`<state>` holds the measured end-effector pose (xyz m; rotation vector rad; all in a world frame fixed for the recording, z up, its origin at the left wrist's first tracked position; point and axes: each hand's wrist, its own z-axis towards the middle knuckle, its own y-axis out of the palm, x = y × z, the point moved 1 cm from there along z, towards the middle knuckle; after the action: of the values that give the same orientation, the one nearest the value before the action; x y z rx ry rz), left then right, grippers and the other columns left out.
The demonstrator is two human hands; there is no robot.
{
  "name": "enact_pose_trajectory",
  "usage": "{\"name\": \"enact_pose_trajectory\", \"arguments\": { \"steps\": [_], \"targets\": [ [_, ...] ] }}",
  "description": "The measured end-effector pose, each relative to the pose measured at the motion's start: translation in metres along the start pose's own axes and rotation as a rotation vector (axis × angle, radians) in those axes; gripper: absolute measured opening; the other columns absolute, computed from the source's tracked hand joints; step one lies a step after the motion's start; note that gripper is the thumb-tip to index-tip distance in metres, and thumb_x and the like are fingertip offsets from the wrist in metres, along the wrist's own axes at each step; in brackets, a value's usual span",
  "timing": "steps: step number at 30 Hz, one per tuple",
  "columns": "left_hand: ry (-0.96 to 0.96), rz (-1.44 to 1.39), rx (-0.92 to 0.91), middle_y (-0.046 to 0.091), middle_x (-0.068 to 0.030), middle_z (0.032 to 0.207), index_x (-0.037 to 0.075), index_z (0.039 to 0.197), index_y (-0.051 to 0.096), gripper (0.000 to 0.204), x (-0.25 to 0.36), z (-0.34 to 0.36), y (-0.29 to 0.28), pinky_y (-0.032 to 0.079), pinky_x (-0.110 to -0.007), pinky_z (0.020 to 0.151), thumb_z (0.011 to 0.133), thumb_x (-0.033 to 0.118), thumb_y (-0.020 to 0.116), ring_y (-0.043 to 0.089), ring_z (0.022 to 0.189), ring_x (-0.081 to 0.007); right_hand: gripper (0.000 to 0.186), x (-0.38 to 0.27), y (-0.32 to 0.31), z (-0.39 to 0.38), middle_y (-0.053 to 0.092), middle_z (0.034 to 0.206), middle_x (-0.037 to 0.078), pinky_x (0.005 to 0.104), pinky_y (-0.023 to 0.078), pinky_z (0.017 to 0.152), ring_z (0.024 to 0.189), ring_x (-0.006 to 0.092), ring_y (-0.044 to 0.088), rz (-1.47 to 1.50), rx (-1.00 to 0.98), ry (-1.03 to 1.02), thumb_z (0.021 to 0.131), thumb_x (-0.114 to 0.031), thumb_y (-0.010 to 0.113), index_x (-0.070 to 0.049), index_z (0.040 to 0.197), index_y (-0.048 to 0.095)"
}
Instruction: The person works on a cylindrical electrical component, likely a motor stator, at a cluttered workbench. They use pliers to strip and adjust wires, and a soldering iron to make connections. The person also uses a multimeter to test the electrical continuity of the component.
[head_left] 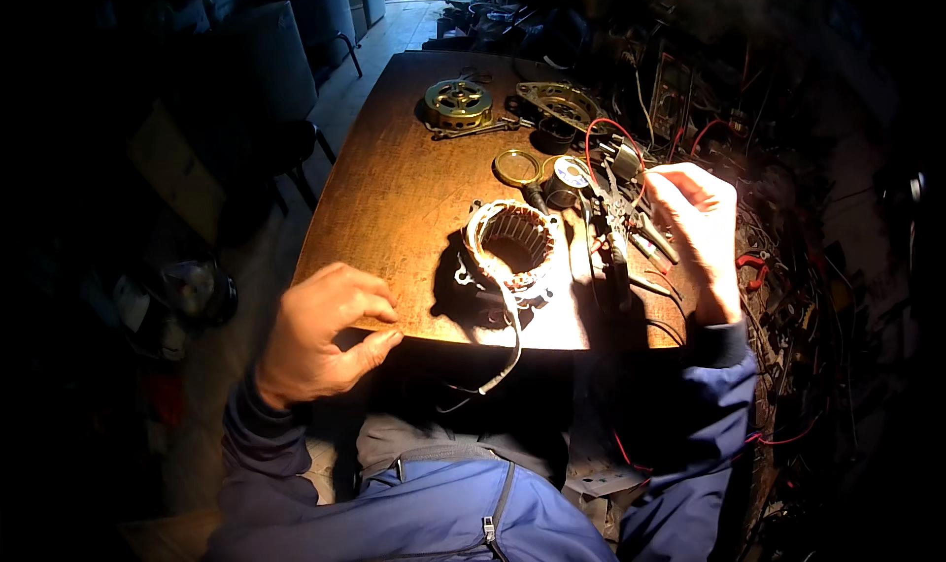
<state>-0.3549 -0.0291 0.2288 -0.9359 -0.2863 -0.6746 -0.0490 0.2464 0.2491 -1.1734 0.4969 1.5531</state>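
A motor stator (pixel 512 247), a metal ring with copper windings and slotted inner walls, stands on the wooden table near its front edge. Its pale sleeved lead (pixel 514 340) hangs over that edge. To the left of the stator, my left hand (pixel 330 330) is at the table's edge with fingers bent, thumb apart and nothing in it. My right hand (pixel 698 222) is raised over the tools on the right, thumb and fingers pinched. A looped red wire (pixel 613 122) reaches those fingertips; what they grip is too small to make out. Pliers (pixel 619 207) lie just left of this hand.
A solder spool (pixel 570 173) and a magnifying glass (pixel 516 168) rest behind the stator. Farther back are a round brass-coloured motor cover (pixel 458 104) and a second metal cover (pixel 560 101). Tangled wires and a multimeter (pixel 672 94) crowd the right side. The wooden table (pixel 370 188) has a bare left part.
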Motion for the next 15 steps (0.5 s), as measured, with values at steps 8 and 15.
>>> {"name": "enact_pose_trajectory", "arguments": {
  "steps": [8,15],
  "targets": [
    [0.028,-0.235,-0.138,0.075,-0.0124,0.103,0.0,0.092,0.072,0.007,-0.036,0.126,0.015,0.056,-0.032,0.087,0.087,0.001,0.077,0.072,0.096,-0.0206,0.012,0.059,0.054,0.006,0.068,0.077,0.002,0.0218,0.043,0.051,0.057,0.0063,0.058,0.386,0.04,0.147,0.099,-0.009,0.076,0.002,0.103,0.075],
    [-0.22,-0.519,-0.21,0.075,-0.0029,0.094,-0.002,0.103,0.074,0.012,-0.073,0.16,0.041,0.056,-0.026,0.08,0.1,0.009,0.077,0.068,0.086,-0.0089,0.006,0.069,0.058,-0.006,0.071,0.081,-0.002,0.0199,0.046,0.058,0.064,0.0031,0.058,0.328,-0.067,0.192,0.099,-0.004,0.075,0.001,0.103,0.076]
  ]
}}
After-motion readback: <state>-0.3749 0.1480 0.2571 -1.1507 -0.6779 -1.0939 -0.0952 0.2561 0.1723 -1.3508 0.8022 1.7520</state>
